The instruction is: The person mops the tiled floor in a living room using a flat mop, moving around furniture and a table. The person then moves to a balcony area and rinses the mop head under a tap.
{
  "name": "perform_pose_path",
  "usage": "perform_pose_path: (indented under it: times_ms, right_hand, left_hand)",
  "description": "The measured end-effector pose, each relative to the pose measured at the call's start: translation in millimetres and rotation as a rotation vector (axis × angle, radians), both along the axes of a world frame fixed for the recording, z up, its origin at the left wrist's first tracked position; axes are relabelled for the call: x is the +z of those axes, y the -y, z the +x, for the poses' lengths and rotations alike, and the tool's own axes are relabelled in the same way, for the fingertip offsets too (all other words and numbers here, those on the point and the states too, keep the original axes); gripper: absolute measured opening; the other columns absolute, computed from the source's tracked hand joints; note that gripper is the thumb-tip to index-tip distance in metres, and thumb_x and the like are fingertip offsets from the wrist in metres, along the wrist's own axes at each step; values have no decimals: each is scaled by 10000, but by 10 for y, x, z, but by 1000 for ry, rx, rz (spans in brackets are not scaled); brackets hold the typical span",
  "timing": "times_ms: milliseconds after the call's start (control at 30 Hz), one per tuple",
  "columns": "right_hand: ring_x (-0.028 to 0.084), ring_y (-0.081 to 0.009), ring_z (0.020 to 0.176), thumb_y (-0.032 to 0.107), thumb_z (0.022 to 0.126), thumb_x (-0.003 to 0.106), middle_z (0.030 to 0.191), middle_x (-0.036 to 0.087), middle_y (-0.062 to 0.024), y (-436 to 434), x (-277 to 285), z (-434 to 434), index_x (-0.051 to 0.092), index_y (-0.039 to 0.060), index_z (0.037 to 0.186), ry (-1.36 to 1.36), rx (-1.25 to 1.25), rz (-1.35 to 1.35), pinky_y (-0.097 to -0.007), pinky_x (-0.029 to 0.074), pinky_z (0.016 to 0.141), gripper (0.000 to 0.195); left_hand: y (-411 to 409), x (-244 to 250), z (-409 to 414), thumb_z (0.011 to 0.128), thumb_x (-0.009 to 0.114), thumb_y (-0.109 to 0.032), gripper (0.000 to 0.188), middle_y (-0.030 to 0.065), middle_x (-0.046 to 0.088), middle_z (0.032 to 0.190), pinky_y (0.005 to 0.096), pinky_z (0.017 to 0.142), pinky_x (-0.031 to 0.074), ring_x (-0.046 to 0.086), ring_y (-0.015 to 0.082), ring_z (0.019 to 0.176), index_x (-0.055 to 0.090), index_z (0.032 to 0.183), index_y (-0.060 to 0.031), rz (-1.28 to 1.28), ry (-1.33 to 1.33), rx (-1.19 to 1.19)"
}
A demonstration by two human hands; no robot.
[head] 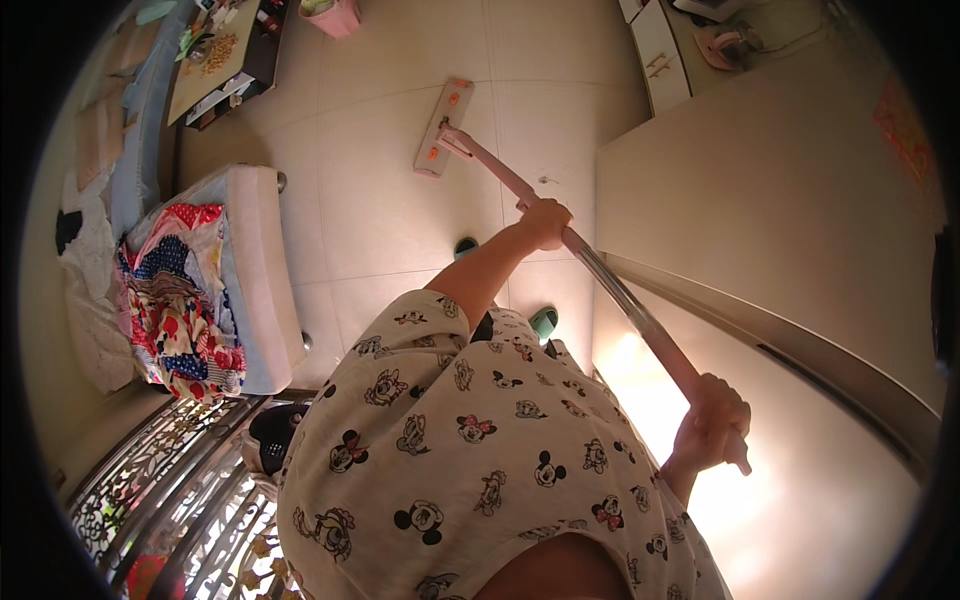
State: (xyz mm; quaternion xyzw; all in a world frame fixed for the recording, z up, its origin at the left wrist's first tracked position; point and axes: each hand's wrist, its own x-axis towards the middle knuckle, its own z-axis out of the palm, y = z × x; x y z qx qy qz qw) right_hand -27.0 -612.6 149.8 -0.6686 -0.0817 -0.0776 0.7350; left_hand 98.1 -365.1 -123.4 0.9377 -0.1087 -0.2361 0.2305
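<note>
A flat mop with a pink and metal handle (616, 283) slants across the view in front of me. My left hand (546, 223) grips the handle partway down, at its lower pink section. Near the top end, my right hand (711, 421) is closed around the pink grip, whose tip pokes out below the fingers. The mop's flat rectangular head (442, 127), with orange clips on its upper side, lies on the tiled floor (390, 217) ahead of my feet.
On the left stands a cushioned sofa seat (259, 277) with patterned cloth (180, 300) heaped on it. A low table (225, 82) holds small food pieces. A pink bin (332, 16) is at the far side. A large pale panel (765, 195) borders the right. Green slippers (544, 324) are underfoot.
</note>
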Motion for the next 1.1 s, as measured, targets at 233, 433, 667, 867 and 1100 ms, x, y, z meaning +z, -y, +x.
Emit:
perform_pose_path:
  times_ms: [233, 433, 667, 867, 1100]
  right_hand:
    - [300, -106, 516, 59, 806, 479, 523, 322, 32, 1240, 447, -640, 373, 133, 609, 72, -37, 32, -284, 264, 589, 235]
    - [368, -104, 491, 309, 803, 726, 543, 385, 15, 1478, 854, -638, 403, 133, 622, 297, -91, 357, -243, 334, 504, 409]
    - [462, -107, 423, 265, 871, 618, 504, 462, 18, 1161, 686, -177, 442, 119, 649, 307, 562, 408, -230, 397, 378, 318]
    - [436, -112, 371, 142, 888, 505, 480, 449, 16, 826, 637, -266, 514, 71, 794, 268, 588, 193, -246, 401, 383, 118]
    - [434, -112, 404, 132, 847, 529, 491, 448, 17, 548, 1063, -384, 451, 96, 705, 437, 619, -77, -234, 398, 405, 166]
  left_hand:
    - [1608, 188, -564, 608, 657, -120, 149, 101, 651, 782, 536, 668, 474, 618, 294, 849, 674, 754, -103, -249, 207, 31]
    - [1715, 737, -985, 666, 706, -153, 127, 111, 626, 685, 406, 668, 479, 607, 297, 748, 624, 658, -57, -385, 456, 258]
    - [1227, 665, -1750, 679, 758, -181, 230, 131, 603, 636, 388, 624, 446, 574, 305, 648, 592, 618, -34, -444, 516, 628]
    - [996, 341, -1916, 625, 743, -130, 183, 130, 595, 639, 414, 645, 424, 563, 324, 691, 583, 610, -43, -438, 472, 709]
    - [1190, 489, -1299, 652, 718, -113, 197, 116, 573, 651, 407, 646, 424, 538, 326, 677, 537, 595, -60, -643, 642, 695]
